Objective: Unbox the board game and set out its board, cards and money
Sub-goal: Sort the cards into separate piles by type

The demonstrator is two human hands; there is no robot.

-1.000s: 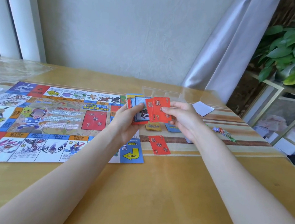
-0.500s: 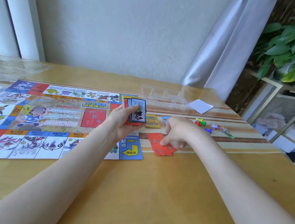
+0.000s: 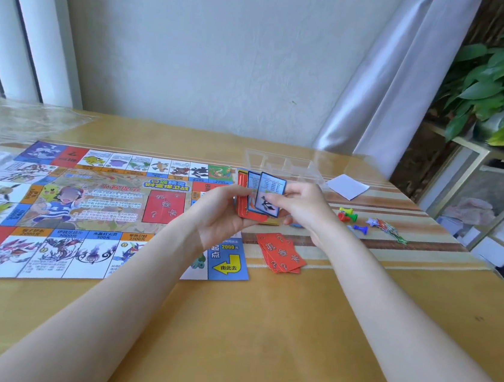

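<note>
Two bare forearms reach in from the table's point(image 3: 258, 348) near edge and meet over the middle. Just beyond the right forearm, a small pile of red cards point(image 3: 281, 253) lies face down on the striped runner point(image 3: 396, 235), right beside the near right corner of the board point(image 3: 86, 203). That board is spread flat across the left half of the table, its blue arrow square closest to the pile.

Above that corner, the left hand point(image 3: 219, 215) grips a fanned stack of cards point(image 3: 251, 198) held upright, red ones at the back and blue-bordered ones in front. The right hand point(image 3: 302, 206) is right up against it, thumb and fingers pinching the front blue-bordered card point(image 3: 270, 194), which stands a little out of the fan. Both hands are off the table, directly above the pile's far side.

To the right of the hands, coloured pawns point(image 3: 348, 215) lie on the runner, with a small heap of star-shaped pieces point(image 3: 387, 229) further right. Further back, a clear plastic tray point(image 3: 282, 163) sits just past the board's far right corner, a white slip of paper point(image 3: 347, 186) beside it. At the far left corner, crumpled clear wrap point(image 3: 17, 120).
</note>
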